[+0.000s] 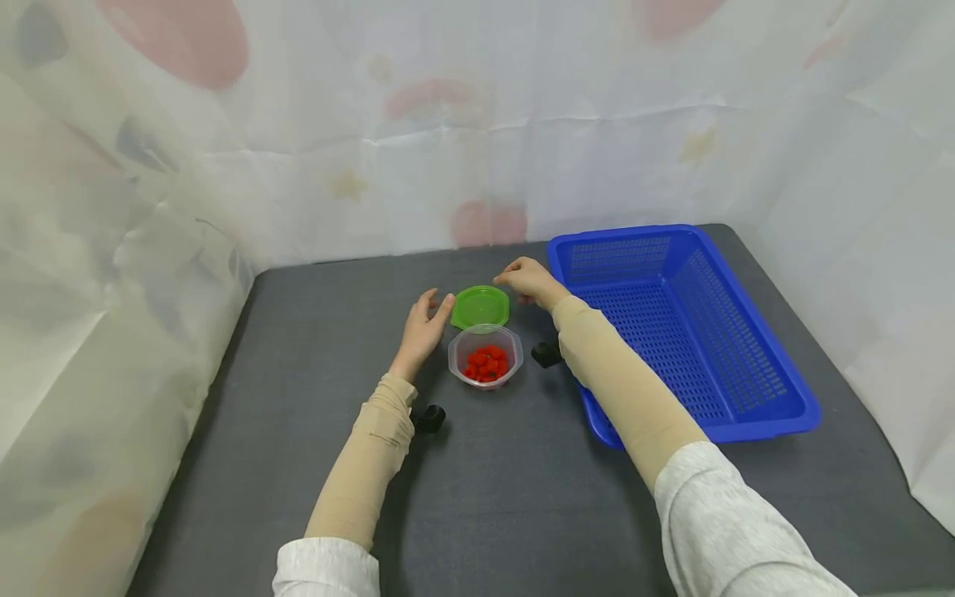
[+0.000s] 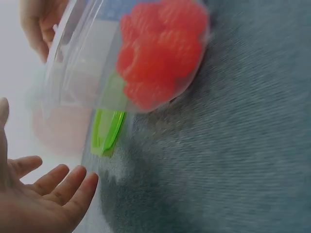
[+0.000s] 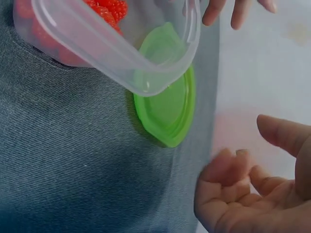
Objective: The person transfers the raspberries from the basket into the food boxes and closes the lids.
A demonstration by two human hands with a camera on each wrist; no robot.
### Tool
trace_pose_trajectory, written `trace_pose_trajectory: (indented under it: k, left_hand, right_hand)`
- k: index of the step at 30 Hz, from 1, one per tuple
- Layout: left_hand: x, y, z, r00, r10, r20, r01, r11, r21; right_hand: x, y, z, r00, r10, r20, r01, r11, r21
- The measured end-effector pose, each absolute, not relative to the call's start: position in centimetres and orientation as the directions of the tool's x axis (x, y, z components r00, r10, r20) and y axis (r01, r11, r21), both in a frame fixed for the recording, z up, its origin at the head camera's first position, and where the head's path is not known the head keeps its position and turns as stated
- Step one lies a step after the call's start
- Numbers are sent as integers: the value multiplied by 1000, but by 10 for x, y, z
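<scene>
A clear plastic container [image 1: 457, 358] stands uncovered on the dark table, with several red raspberries [image 1: 487, 363] in it. Right behind it lies a green lid [image 1: 480, 306], flat on the cloth. My left hand [image 1: 425, 327] hovers to the left of the lid and container, fingers spread and nothing in them; the left wrist view shows its palm bare. On the other side, my right hand [image 1: 528, 280] is held above the table just right of the lid. Its fingers bend loosely and hold nothing, as the right wrist view [image 3: 252, 194] shows.
A large blue plastic basket [image 1: 753, 332] occupies the right part of the table, under my right forearm. Pale printed curtains [image 1: 418, 191] close off the back and both sides. A dark wrist-camera mount sits at each wrist.
</scene>
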State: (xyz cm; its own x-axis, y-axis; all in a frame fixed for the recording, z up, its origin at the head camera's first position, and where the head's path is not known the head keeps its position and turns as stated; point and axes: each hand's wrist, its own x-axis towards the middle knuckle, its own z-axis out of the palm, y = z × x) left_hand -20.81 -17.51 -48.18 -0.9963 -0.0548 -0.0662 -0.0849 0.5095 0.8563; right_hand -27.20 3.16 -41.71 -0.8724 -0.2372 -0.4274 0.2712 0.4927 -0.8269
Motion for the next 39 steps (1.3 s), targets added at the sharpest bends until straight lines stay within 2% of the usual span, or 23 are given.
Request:
trace_pose_trajectory:
  k: [7,15,21,27,32,39]
  left_hand:
    - [-220,-179,-484,-980,-12,-196,-185,395,900]
    - [-224,-176,-486,-966,35,-256,-241,234,942]
    - [-222,-175,-487,-960,68,-270,-256,173,951]
    - [-221,-174,-485,-960,77,-270,-260,122,958]
    - [-217,-171,-473,-971,53,-234,-228,96,969]
    - [-211,-171,-460,-988,-22,-153,-155,128,980]
  right_hand:
    - [-274,29,-429,-815,-218,-538,416,426,-803]
    - [-276,24,-433,-742,-291,-604,454,445,-772]
    - [-275,23,-431,-712,-333,-617,459,444,-770]
    - [-277,27,-431,-728,-342,-594,424,457,-782]
    - [-279,29,-427,-779,-326,-535,358,470,-807]
    - [-271,30,-413,-849,-320,-421,223,505,-834]
